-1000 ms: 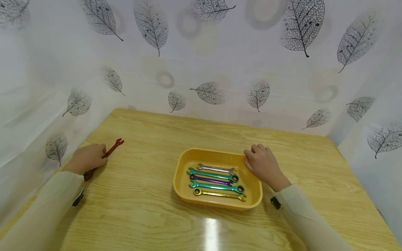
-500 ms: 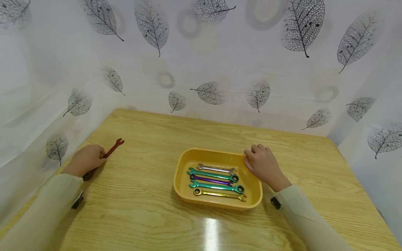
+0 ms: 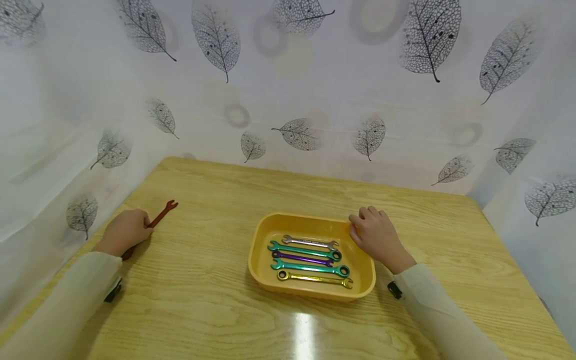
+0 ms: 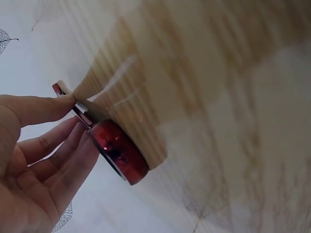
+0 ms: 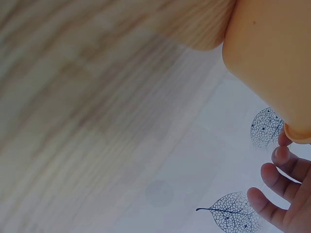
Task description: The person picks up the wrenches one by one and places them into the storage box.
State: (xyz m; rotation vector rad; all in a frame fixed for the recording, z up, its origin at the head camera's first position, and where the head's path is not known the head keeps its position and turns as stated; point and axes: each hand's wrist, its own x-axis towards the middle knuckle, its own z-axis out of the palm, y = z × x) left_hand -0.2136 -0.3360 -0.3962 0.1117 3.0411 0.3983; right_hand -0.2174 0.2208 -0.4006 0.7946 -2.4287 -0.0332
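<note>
At the table's left side, my left hand [image 3: 123,232] pinches a red wrench [image 3: 162,214] between thumb and fingers. Its open-end head points away to the back right, while its near part is mostly covered by the hand. The left wrist view shows the thumb on one side of the wrench [image 4: 119,151] and the fingers on the other, with the shiny ring end close to the camera. My right hand [image 3: 377,237] grips the back right corner of a yellow tray [image 3: 306,293] at its rim. Fingertips meet the tray [image 5: 272,53] in the right wrist view; the thumb is hidden there.
Several wrenches lie side by side in the tray: a silver wrench [image 3: 310,242], two green ones, a purple wrench [image 3: 301,258] and a yellow wrench [image 3: 315,279]. A wood-grain table [image 3: 202,290] bears everything. Leaf-patterned curtain [image 3: 315,75] closes off the back and sides.
My left hand shifts slightly back toward the body, still pinching the red wrench. The right hand, the tray and its wrenches stay where they were.
</note>
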